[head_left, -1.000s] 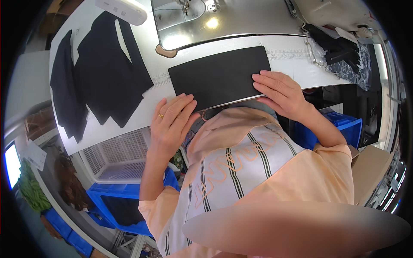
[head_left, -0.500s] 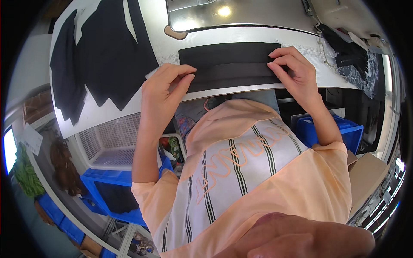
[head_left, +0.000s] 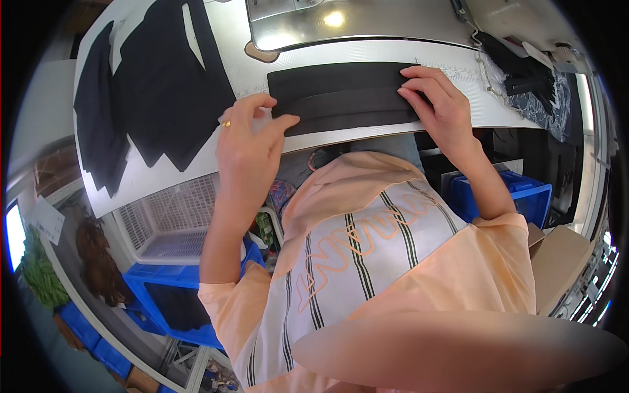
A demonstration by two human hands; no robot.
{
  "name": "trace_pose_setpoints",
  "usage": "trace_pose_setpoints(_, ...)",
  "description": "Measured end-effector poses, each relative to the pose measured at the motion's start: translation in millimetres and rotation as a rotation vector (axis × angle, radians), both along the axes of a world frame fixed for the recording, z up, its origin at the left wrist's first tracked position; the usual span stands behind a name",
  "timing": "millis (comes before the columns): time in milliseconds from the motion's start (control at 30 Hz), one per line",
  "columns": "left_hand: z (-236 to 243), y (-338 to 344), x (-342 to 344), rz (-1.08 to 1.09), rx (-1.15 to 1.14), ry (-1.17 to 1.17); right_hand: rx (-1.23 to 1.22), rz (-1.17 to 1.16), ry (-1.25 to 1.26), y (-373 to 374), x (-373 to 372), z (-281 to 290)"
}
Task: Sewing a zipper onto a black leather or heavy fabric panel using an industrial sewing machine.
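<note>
Black fabric strip (head_left: pixel 344 98) — left hand (head_left: pixel 252 134) pinches its end | right hand (head_left: pixel 436 98) apparently presses flat.

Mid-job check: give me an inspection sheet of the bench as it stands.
Surface: white bench, metal plate at its far side.
Job's things: black fabric strip, folded lengthwise, lying flat at the near edge.
Clutter: cut black pieces stacked at left; dark fabric pile at right.
Grippers: left hand pinches the strip's left end; right hand presses its right end.
Cables: nothing seen.
Surroundings: blue bins and a white basket under the bench.
</note>
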State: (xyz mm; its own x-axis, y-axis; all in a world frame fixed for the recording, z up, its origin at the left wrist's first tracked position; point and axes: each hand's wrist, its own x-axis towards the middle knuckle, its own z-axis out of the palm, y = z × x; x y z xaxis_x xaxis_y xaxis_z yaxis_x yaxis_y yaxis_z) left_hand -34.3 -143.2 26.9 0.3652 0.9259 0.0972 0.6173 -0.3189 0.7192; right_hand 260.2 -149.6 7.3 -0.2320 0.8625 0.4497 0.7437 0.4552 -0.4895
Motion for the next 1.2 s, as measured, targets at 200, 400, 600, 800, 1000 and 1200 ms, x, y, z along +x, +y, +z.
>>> trace_pose_setpoints(200, -9.0, -24.6, 2.4, -0.093, 0.551, 0.509, 0.018, 0.187, -0.293, -20.3, -54.8, 24.6)
trace_pose_setpoints(400, -19.5, -31.1, -4.9, -0.070, 0.470, 0.530, -0.070, 0.225, -0.272, -31.2, -61.2, -8.9)
trace_pose_setpoints(600, -23.2, -39.1, 1.3, -0.004, 0.482, 0.558, 0.036, 0.029, -0.390, -39.4, 33.8, -9.3)
trace_pose_setpoints(800, -27.0, -36.3, 13.9, 0.084, 0.561, 0.651, 0.424, 0.101, -0.286, -39.4, 41.7, -29.0)
trace_pose_setpoints(1000, -13.8, -4.5, 45.4, 0.103, 0.542, 0.783, 0.276, 0.466, -0.052, -49.7, 24.0, -3.9)
trace_pose_setpoints(1200, -15.6, 28.0, 51.0, 0.034, 0.487, 0.742, 0.269, 0.106, -0.219, -43.5, 111.5, 28.7)
